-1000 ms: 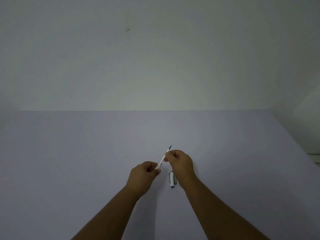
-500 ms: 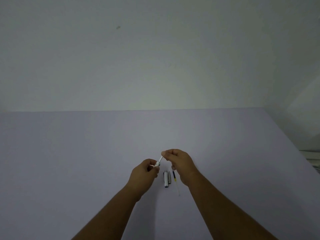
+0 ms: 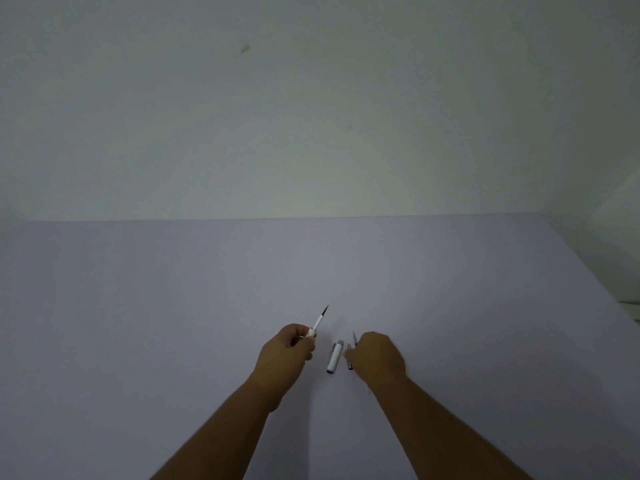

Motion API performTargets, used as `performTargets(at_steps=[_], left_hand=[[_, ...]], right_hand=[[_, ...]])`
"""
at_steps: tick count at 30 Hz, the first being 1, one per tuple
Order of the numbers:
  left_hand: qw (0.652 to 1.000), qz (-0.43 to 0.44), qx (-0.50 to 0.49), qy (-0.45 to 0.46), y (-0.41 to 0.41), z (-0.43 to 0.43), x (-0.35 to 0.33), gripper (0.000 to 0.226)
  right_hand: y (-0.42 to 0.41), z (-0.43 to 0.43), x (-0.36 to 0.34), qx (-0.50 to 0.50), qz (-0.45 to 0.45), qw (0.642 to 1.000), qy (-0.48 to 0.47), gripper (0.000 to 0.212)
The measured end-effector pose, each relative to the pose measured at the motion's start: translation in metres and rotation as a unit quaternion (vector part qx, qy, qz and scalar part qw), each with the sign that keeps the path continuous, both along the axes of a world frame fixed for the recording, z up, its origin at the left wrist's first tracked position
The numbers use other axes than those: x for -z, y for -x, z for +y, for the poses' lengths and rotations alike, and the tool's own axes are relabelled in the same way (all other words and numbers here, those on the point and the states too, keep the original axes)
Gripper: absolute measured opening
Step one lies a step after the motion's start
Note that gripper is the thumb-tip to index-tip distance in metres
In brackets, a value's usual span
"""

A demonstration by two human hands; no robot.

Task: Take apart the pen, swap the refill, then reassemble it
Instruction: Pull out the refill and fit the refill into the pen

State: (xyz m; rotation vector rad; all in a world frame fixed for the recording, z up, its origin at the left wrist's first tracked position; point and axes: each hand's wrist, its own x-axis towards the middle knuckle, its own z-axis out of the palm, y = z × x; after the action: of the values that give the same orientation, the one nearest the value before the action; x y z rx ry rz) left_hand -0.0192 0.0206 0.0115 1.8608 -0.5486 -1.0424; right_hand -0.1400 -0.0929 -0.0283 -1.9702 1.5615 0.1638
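Pale lilac table (image 3: 173, 306), blank wall (image 3: 311, 116), pen cap (image 3: 334, 357) lying flat

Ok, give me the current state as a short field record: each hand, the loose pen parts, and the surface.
left hand: closed on a white pen part, dark tip pointing up and away
right hand: lowered to the table over thin dark parts; whether it grips them cannot be told
white cap: lies on the table between the hands, touched by neither
table: plain pale surface
pen: apart, not reassembled
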Motion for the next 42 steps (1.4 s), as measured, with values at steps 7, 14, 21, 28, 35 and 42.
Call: performTargets(at_steps=[7, 14, 21, 28, 35, 42], left_hand=[[1.0, -0.015, 0.015, 0.006, 0.0, 0.004, -0.004, 0.015], [0.999, -0.032, 0.039, 0.012, 0.003, 0.002, -0.02, 0.021], [0.998, -0.038, 0.048, 0.034, 0.008, 0.006, -0.042, 0.022], [0.996, -0.056, 0.058, 0.041, 0.012, 0.008, -0.054, 0.018], [0.995, -0.066, 0.063, 0.047, 0.012, 0.015, -0.062, 0.019], [0.994, -0.072, 0.063, 0.053, 0.013, 0.012, -0.07, 0.014]], right_hand=[[-0.005, -0.003, -0.018, 0.063, -0.127, 0.99, 0.003, 0.026], [-0.015, -0.013, -0.061, 0.201, -0.46, 0.856, -0.122, 0.02], [-0.011, -0.007, -0.088, 0.156, -0.47, 0.859, -0.13, 0.011], [-0.003, 0.004, -0.096, 0.119, -0.475, 0.862, -0.128, 0.008], [0.001, 0.007, -0.103, 0.092, -0.469, 0.871, -0.116, 0.011], [0.002, 0.014, -0.103, 0.053, -0.48, 0.862, -0.157, 0.006]])
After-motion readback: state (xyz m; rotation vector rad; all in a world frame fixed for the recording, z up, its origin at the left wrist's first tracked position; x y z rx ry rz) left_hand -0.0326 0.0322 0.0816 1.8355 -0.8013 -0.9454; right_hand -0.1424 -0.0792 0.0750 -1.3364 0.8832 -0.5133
